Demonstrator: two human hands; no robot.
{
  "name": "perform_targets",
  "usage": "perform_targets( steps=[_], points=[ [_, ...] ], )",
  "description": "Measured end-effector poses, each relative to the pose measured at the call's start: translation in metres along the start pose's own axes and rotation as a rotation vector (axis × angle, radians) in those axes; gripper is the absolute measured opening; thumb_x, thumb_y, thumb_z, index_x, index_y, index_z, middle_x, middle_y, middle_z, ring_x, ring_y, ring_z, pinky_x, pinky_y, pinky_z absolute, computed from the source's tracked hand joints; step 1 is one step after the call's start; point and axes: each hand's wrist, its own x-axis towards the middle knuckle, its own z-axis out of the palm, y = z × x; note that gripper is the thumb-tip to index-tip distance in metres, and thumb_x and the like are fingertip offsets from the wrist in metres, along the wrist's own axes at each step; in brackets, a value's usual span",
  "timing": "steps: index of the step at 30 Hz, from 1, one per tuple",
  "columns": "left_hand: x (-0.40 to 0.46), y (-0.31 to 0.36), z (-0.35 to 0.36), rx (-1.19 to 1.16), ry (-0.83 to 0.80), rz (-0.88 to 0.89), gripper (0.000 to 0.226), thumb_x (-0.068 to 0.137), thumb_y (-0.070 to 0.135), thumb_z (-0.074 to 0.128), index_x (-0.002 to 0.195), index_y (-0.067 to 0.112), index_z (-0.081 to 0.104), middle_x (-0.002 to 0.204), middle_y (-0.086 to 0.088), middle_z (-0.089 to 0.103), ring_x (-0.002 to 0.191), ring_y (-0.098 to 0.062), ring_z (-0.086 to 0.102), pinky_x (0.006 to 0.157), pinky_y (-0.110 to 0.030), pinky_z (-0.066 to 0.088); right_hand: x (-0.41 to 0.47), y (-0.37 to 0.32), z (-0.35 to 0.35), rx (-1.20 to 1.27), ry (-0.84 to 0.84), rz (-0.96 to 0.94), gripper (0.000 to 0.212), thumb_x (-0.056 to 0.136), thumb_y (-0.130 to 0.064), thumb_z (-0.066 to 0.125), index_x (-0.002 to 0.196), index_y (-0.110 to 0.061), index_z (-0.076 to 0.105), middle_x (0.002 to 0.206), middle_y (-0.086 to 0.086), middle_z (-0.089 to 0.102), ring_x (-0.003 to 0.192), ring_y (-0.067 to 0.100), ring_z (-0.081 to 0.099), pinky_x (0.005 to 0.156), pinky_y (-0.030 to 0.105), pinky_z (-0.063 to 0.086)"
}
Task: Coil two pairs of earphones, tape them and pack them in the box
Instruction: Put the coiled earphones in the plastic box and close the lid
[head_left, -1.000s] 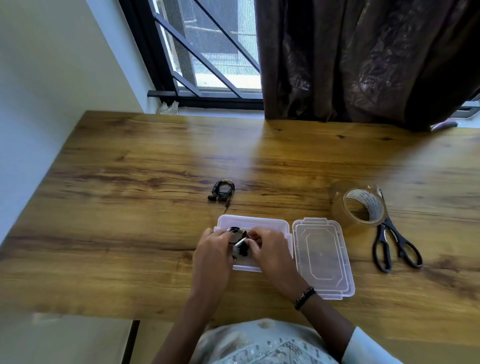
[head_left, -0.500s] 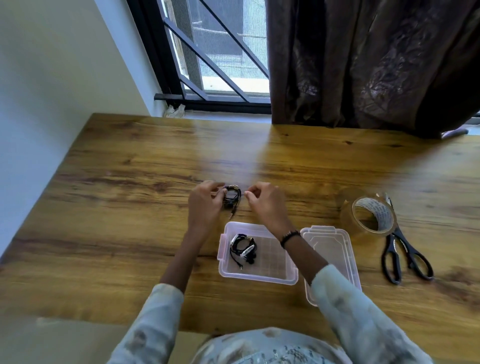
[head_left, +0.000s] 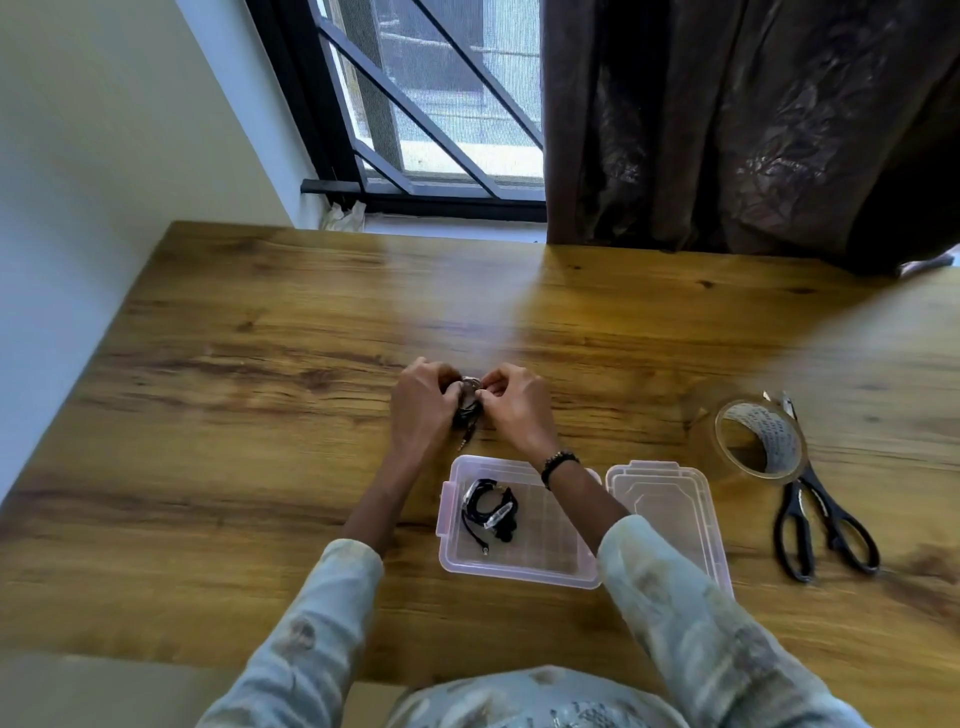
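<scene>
Hands meet over the wooden table (head_left: 218, 426), just beyond the far edge of the clear plastic box (head_left: 550, 564), and I take that box as my marker for everything else. Left hand (head_left: 423, 402) and right hand (head_left: 517, 405) both curl their fingers around a coiled pair of black earphones (head_left: 467, 402), pinching it from either side; its plug hangs down toward the box, and whether the coil rests on the wood or is lifted off it I cannot tell. Inside the box, toward its left half, lies the other coiled pair of earphones (head_left: 491, 509), black with strips of clear tape across the loop, its plug pointing at the near wall. The right forearm, with a dark beaded bracelet (head_left: 558, 462) at the wrist, crosses above the box's right side. Touching the box on the right lies its lid (head_left: 675, 504), flat on the wood. Farther right of the lid sits a roll of clear tape (head_left: 756, 436), tilted, and beside it, nearer the person, black-handled scissors (head_left: 826, 530) lie with their blades running up past the roll. Well beyond the box, a dark curtain (head_left: 753, 119) hangs over a barred window (head_left: 436, 98).
</scene>
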Motion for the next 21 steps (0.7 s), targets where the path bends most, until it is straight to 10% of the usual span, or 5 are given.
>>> perform_targets(
  steps=[5, 14, 21],
  points=[
    [-0.005, 0.016, -0.013, -0.125, 0.051, 0.033, 0.013, 0.082, 0.012, 0.071, 0.094, 0.006, 0.074, 0.092, -0.009, 0.067, 0.071, -0.012, 0.061, 0.060, -0.006, 0.043, -0.010, -0.004, -0.019, 0.162, -0.015, -0.038, 0.016, 0.089, -0.013, 0.067, 0.104, -0.008, 0.066, 0.099, 0.007, 0.072, 0.085, 0.013, 0.067, 0.070, 0.018, 0.054],
    [-0.057, 0.079, -0.049, -0.372, 0.053, 0.118, 0.006, 0.080, 0.015, 0.075, 0.086, 0.015, 0.074, 0.081, 0.012, 0.064, 0.065, 0.004, 0.063, 0.063, -0.013, 0.053, -0.073, -0.016, -0.101, 0.369, -0.010, -0.119, 0.018, 0.089, -0.013, 0.068, 0.106, -0.014, 0.063, 0.085, -0.006, 0.071, 0.073, -0.001, 0.070, 0.062, 0.014, 0.055],
    [-0.120, 0.069, -0.019, -0.292, -0.183, 0.022, 0.010, 0.080, 0.025, 0.075, 0.087, 0.017, 0.075, 0.083, 0.007, 0.069, 0.071, -0.002, 0.065, 0.065, -0.018, 0.055, -0.140, 0.024, -0.106, 0.038, -0.068, -0.054, 0.015, 0.089, -0.019, 0.068, 0.103, -0.017, 0.066, 0.089, -0.005, 0.071, 0.070, -0.001, 0.066, 0.057, 0.009, 0.051]
  ],
)
